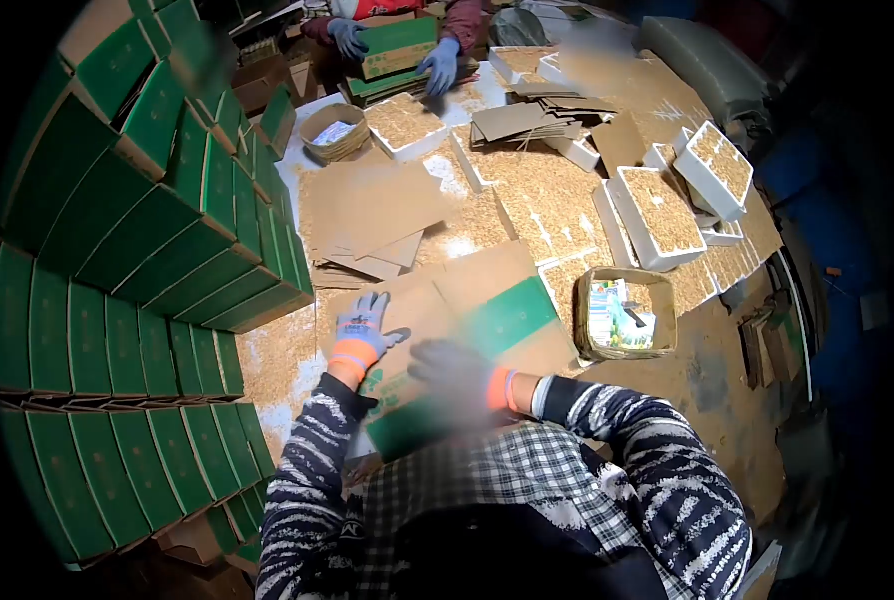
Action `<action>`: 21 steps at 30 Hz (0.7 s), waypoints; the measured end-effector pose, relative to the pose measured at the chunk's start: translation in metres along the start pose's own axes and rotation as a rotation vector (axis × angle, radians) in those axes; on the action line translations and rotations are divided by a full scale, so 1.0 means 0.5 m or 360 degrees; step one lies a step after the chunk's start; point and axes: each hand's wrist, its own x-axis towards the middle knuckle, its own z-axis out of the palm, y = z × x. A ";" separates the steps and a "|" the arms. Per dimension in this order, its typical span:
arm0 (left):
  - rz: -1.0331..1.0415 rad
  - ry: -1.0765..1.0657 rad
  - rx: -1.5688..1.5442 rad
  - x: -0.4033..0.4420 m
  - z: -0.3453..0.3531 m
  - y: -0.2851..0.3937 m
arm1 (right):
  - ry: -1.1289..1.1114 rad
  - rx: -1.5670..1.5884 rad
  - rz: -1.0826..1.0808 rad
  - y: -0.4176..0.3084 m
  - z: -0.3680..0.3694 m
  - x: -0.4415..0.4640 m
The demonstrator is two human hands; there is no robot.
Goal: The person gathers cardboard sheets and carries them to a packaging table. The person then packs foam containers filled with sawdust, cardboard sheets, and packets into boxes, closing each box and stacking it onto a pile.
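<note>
A brown cardboard carton (pixel 422 305) with green bands lies in front of me, close to my body, with one flap spread out toward the right. My left hand (pixel 365 325), in a grey glove with an orange cuff, rests on the carton's left side; its fingers are stretched out and the thumb stands apart. Over the middle of the carton, my right hand (pixel 455 375) is smeared by motion, so its fingers cannot be made out. Beyond the carton lies a stack of flat cardboard sheets (pixel 372 210).
Green cartons (pixel 132 345) are stacked high on the left. A basket with printed packets (pixel 625 315) stands at right. White trays (pixel 657 215) of small pale pieces lean farther back. Across the table, a person's gloved hands (pixel 442 65) hold a green box (pixel 399 45).
</note>
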 end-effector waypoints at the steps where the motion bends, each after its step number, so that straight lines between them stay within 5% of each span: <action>1: -0.0181 -0.0175 -0.0080 0.002 -0.068 0.020 | 0.0140 -0.0034 0.0097 0.014 -0.093 0.013; 3: -0.0174 -0.0237 -0.0438 0.008 -0.198 0.033 | 0.0691 -0.0208 0.0319 0.006 -0.279 0.015; 5: 0.0161 0.0227 -0.0308 -0.037 -0.338 0.105 | 0.1115 -0.0535 0.0403 0.006 -0.412 0.008; 8: 0.0528 0.0609 0.0220 -0.064 -0.380 0.168 | 0.1053 -0.0707 0.0373 0.036 -0.447 -0.001; 10: 0.0507 0.0356 0.0377 -0.059 -0.383 0.200 | 0.1101 -0.0712 0.0366 0.057 -0.410 -0.018; 14: 0.0604 0.0022 -0.0398 -0.031 -0.409 0.177 | 0.1229 -0.0743 -0.0057 0.079 -0.378 -0.080; 16: 0.0347 -0.0313 -0.0220 -0.027 -0.434 0.156 | 0.1336 -0.0548 -0.0275 0.066 -0.412 -0.092; 18: 0.0472 -0.0547 -0.0160 0.007 -0.468 0.144 | 0.1175 -0.0416 -0.0364 0.028 -0.459 -0.100; 21: 0.0283 -0.0292 -0.0641 0.080 -0.398 0.017 | 0.1183 -0.0198 -0.0413 0.003 -0.476 -0.108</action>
